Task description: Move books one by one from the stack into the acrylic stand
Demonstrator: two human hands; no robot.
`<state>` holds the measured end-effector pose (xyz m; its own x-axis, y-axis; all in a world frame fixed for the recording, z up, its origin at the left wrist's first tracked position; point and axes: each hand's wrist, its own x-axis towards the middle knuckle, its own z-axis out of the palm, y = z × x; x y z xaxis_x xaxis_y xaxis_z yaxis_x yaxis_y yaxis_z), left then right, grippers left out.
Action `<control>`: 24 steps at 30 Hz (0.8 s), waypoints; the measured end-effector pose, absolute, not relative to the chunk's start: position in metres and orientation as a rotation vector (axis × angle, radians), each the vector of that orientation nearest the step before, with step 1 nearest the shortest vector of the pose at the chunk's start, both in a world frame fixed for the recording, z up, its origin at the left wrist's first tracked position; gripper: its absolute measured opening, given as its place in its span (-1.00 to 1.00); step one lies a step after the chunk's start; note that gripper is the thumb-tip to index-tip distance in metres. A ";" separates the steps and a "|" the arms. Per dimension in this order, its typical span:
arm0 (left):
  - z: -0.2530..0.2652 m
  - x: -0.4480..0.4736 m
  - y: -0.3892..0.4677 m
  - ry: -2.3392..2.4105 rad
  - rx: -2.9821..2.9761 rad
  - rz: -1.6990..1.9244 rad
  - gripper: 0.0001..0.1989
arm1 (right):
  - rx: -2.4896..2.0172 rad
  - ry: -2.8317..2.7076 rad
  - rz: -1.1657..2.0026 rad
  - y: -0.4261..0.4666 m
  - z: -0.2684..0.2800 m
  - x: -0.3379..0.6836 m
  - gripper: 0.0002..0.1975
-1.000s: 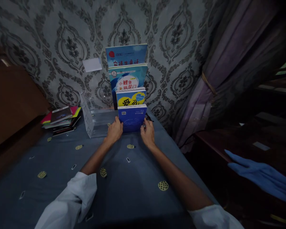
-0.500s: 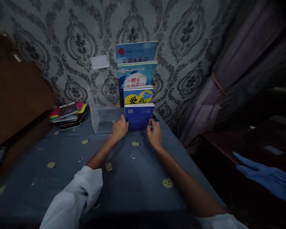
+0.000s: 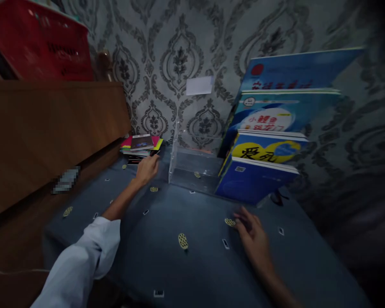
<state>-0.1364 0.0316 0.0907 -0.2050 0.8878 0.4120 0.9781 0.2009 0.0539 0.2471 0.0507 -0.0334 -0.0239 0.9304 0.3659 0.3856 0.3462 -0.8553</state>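
Book pile (image 3: 141,143), flat on the tablecloth (image 3: 167,218) left of the clear rack (image 3: 173,164): probably light, flexible, prone to sliding; best grasped by opposite edges. Left hand (image 3: 148,170) at its near right corner, grip indeterminable; right hand (image 3: 253,239) loosely open, empty. Both hands, earlier flanking the blue book (image 3: 256,182), now lie apart from it.

Left sleeve (image 3: 78,259) is whitish, kinda bluish in this dim light, loose and pretty creased, with a baggy cuff (image 3: 109,235) stopping partway along the left forearm (image 3: 123,201). Left hand (image 3: 146,169) and right hand (image 3: 254,239) are both bare, same with the visible right forearm (image 3: 273,277).
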 end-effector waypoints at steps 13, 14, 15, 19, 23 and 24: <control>0.092 -0.269 0.110 -2.365 -1.577 -0.109 -0.43 | -1.215 -1.729 0.559 0.053 -0.032 0.246 -0.61; 0.092 -0.271 0.111 -2.364 -1.578 -0.098 -0.44 | -1.218 -1.737 0.547 0.053 -0.032 0.246 -0.61; 0.092 -0.273 0.112 -2.362 -1.581 -0.089 -0.44 | -1.219 -1.747 0.536 0.054 -0.033 0.246 -0.61; 0.091 -0.274 0.108 -2.357 -1.593 -0.066 -0.43 | -1.212 -1.791 0.519 0.056 -0.035 0.247 -0.60; 0.089 -0.270 0.097 -2.342 -1.612 -0.057 -0.43 | -1.206 -1.833 0.523 0.057 -0.032 0.246 -0.59; 0.089 -0.269 0.093 -2.335 -1.620 -0.055 -0.43 | -1.199 -1.839 0.522 0.057 -0.031 0.246 -0.59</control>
